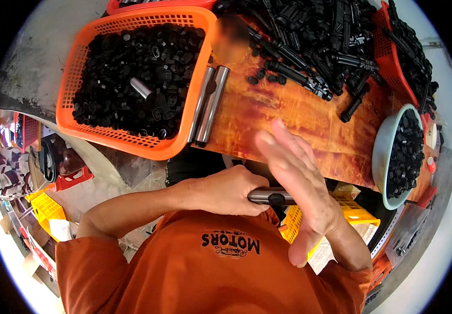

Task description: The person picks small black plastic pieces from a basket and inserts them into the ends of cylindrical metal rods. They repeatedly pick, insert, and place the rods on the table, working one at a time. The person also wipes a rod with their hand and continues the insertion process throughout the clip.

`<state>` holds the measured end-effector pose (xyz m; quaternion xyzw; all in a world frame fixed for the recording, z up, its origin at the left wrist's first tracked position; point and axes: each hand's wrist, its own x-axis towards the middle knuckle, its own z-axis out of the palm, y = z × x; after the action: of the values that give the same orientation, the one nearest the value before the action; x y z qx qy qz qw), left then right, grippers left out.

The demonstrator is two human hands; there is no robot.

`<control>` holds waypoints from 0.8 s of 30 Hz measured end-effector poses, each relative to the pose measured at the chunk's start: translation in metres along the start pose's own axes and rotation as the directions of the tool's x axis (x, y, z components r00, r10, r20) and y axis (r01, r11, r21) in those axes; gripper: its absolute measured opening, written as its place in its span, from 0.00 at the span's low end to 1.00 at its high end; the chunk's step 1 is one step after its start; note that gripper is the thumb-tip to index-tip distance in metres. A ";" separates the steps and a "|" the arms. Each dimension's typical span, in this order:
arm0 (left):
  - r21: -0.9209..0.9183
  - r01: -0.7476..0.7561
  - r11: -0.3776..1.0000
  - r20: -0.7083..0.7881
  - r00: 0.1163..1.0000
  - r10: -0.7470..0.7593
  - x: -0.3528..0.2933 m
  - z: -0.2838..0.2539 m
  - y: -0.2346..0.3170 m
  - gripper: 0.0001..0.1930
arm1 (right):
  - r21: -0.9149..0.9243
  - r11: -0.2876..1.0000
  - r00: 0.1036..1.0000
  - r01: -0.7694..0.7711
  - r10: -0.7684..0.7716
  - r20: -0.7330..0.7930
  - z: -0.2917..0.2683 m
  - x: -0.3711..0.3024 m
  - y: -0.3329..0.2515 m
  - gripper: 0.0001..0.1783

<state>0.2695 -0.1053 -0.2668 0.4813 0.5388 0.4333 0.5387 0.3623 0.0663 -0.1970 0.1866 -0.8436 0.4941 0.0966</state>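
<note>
My left hand (226, 191) is wrapped round a silver metal tube (270, 197) with a black button-like piece on its side, held level in front of my body. My right hand (305, 193) is at the tube's right end, with fingers stretched out and thumb apart. It overlaps that end, and I cannot tell whether the palm touches it. Beyond my left hand, two more silver tubes (214, 104) lie side by side against an orange basket (126, 148). The basket is full of small black plastic parts (126, 57), and a short silver tube (141, 89) rests on top of them.
A wooden tabletop (283, 141) carries a heap of black rod-like assemblies (309, 36) at the back. At the right stand a red basket (393, 57) of similar pieces and a pale blue bowl (379, 157) of small black parts. A yellow crate (362, 213) sits below the table edge.
</note>
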 end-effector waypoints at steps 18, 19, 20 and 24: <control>-0.048 0.154 0.987 -0.160 0.974 -0.159 0.009 -0.020 0.016 0.22 | 0.936 0.329 0.584 0.121 0.739 -0.335 0.001 0.008 0.029 0.46; -0.117 0.157 0.981 -0.165 0.971 -0.175 0.008 -0.021 0.018 0.23 | 0.918 0.393 0.574 0.052 0.741 -0.350 -0.001 -0.001 0.030 0.45; -0.183 0.165 0.969 -0.174 0.965 -0.197 0.006 -0.022 0.018 0.25 | 0.894 0.447 0.570 -0.017 0.739 -0.359 -0.001 -0.007 0.031 0.43; -0.415 0.151 0.897 -0.064 0.979 -0.195 0.006 -0.024 0.015 0.25 | 0.845 0.506 0.654 -0.172 0.700 -0.286 0.010 -0.039 0.030 0.35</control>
<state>0.2468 -0.0961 -0.2523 0.2851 0.5043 0.5110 0.6350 0.3858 0.0793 -0.2393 -0.1932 -0.4951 0.8364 0.1339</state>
